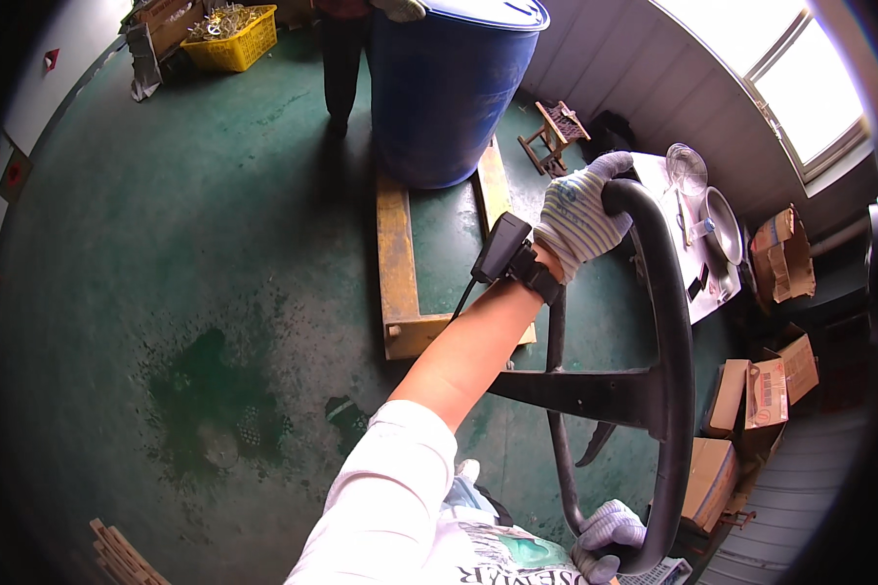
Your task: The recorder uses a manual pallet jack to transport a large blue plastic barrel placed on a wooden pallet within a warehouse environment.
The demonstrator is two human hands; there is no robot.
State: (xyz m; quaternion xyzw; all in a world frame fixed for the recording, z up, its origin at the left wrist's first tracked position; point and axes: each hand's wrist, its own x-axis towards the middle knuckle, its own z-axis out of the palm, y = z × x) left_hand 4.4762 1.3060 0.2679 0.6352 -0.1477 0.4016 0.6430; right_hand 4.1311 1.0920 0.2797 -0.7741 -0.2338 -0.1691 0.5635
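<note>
My left hand (pixel 578 216), in a striped knit glove with a black device strapped at the wrist, is closed around the far end of a black looped pallet truck handle (pixel 671 302). Low in the picture, beside my body, my right hand (pixel 610 531), also gloved, is wrapped round the handle's near end. A small black lever (pixel 595 444) sits inside the loop, under the crossbar. Beyond the handle, a worn yellow pallet truck frame (pixel 397 258) lies low over the floor. A large blue drum (pixel 449 97) stands upright at its far end.
Behind the drum stands a person (pixel 341 63), one gloved hand on its rim. At right are a white table (pixel 658 175) with a steel bowl and strainer, and several cardboard boxes (pixel 712 478). A small folding stool (pixel 556 136) is near the wall; a yellow crate (pixel 234 57) sits far left.
</note>
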